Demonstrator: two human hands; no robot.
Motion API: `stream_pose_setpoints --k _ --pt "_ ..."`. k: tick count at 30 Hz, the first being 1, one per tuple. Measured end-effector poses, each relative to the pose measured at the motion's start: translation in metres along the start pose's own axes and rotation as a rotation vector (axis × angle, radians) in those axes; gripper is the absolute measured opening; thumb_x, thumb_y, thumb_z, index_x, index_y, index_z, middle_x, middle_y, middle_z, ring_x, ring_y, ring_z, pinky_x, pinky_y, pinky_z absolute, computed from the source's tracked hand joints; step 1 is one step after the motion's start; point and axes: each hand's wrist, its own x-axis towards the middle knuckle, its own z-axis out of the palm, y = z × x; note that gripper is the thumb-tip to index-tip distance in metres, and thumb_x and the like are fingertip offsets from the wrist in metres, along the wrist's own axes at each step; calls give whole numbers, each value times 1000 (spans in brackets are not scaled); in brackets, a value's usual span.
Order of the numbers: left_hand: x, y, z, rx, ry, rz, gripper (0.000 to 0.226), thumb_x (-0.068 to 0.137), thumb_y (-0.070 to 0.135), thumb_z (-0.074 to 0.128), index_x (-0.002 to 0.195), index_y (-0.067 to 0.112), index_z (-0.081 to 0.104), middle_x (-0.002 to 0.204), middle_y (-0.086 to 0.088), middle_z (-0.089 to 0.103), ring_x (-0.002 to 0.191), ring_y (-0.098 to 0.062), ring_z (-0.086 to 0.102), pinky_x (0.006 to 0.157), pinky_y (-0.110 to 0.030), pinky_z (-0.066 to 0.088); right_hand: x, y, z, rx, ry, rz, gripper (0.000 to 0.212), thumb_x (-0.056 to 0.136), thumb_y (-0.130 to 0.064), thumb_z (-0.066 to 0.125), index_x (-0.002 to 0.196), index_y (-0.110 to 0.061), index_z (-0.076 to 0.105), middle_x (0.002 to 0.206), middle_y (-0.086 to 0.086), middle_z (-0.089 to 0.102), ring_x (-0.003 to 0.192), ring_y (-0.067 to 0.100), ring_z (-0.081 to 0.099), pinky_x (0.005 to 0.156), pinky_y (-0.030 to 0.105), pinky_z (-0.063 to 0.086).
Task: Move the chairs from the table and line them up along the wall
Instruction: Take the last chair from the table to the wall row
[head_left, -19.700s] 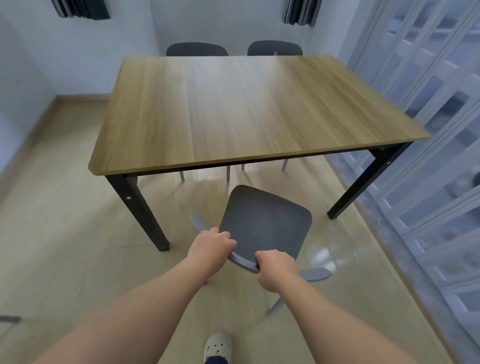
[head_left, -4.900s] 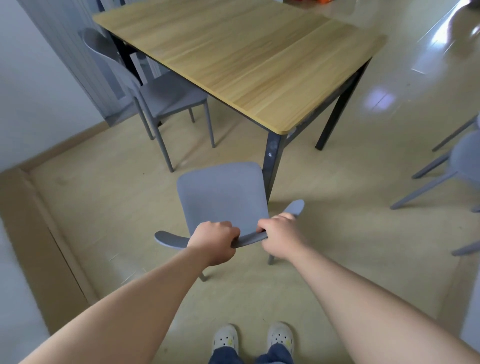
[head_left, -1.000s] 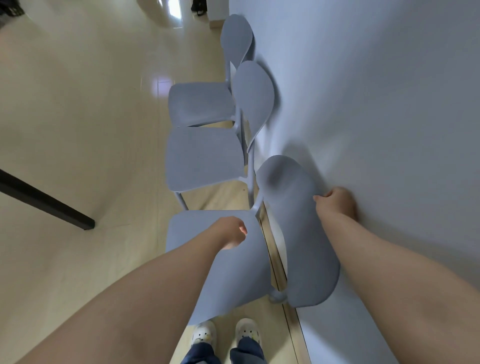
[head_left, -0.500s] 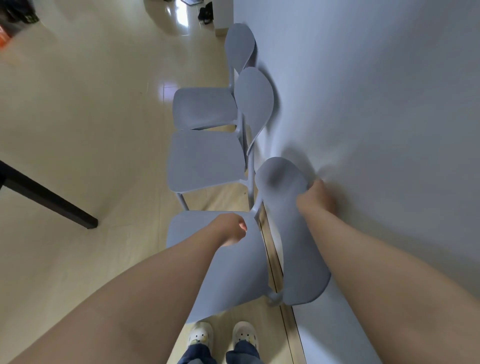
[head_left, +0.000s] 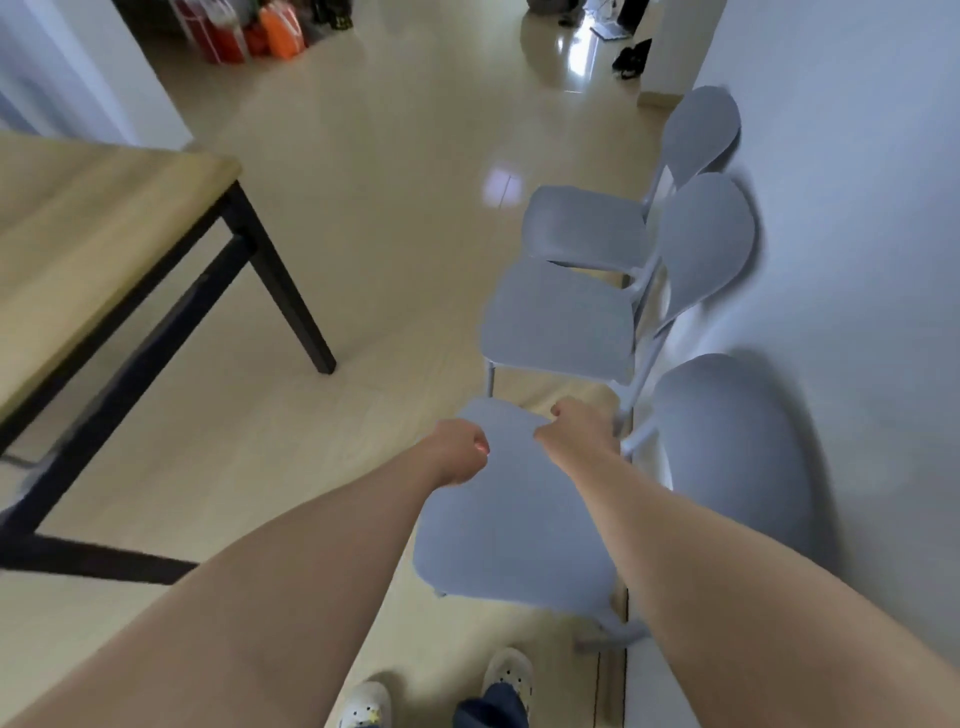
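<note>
The table (head_left: 104, 223) is standing on the left. The left hand (head_left: 460, 457) and right hand (head_left: 576, 431) are curling at the seat of the nearest chair (head_left: 514, 525); whether they are gripping it, I cannot tell. This chair is standing beside the middle chair (head_left: 561, 317), along the wall (head_left: 857, 234).

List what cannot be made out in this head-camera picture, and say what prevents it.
Whether the left hand or right hand grips the nearest chair: head view, motion blur, fingers curled under.
Its legs: head view, mostly hidden under its seat.
Table: head view, cut off by the left edge.
Bags far off: head view, too small and blurred.
</note>
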Motion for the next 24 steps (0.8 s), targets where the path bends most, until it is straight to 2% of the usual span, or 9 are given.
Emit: stream_pose_setpoints --k 1,3,5,8,14,17,20,24 --pt "-5 -15 -4 -29 21 -23 36 98 13 40 128 11 57 139 -8 53 124 -24 52 93 -26 42 -5 -11 8 -7 -16 -26 30 87 -15 45 116 -17 53 119 6 56 121 31 51 97 39 43" --pt "-20 -53 -13 -91 72 -72 34 97 14 41 126 11 59 135 -8 55 116 -23 55 86 -24 41 -20 -41 27 -27 -53 -78 36 87 -16 47 124 -16 52 128 9 54 124 31 49 98 37 42" --pt "-35 -85 -22 -142 123 -101 33 96 14 42 123 11 62 133 -8 57 113 -23 56 90 -27 44 -36 -71 46 -49 -68 -120 44 89 -18 49 133 -15 48 136 9 50 129 30 46 100 35 39" --pt "-66 -139 -35 -197 212 -150 32 96 16 44 121 13 63 130 -7 60 117 -24 57 92 -27 46 -66 -114 86 -88 -89 -186 44 90 -20 50 133 -16 48 138 8 51 130 30 45 100 34 38" --pt "-143 -264 -62 -254 362 -251 31 97 17 44 122 16 62 126 -5 62 111 -23 60 89 -29 48 -155 -210 180 -138 -209 -349 50 89 -23 53 138 -20 44 141 6 48 131 28 45 104 35 40" --pt "-187 -331 -74 -271 456 -313 31 97 17 45 121 16 63 124 -4 63 103 -20 60 85 -27 48 -201 -261 224 -165 -232 -453 46 90 -24 54 135 -20 46 139 6 51 127 28 48 101 35 41" --pt "-229 -388 -82 -285 502 -374 32 97 17 45 123 16 62 124 -4 63 108 -21 61 89 -28 49 -239 -305 260 -183 -243 -544 44 92 -20 54 135 -21 46 138 4 52 123 28 51 94 33 44" --pt "-278 -448 -96 -332 579 -449 31 96 15 43 117 13 65 120 -8 64 91 -20 55 77 -27 46 -279 -353 301 -216 -284 -641 45 92 -19 53 136 -22 46 139 5 53 125 28 51 101 38 46"
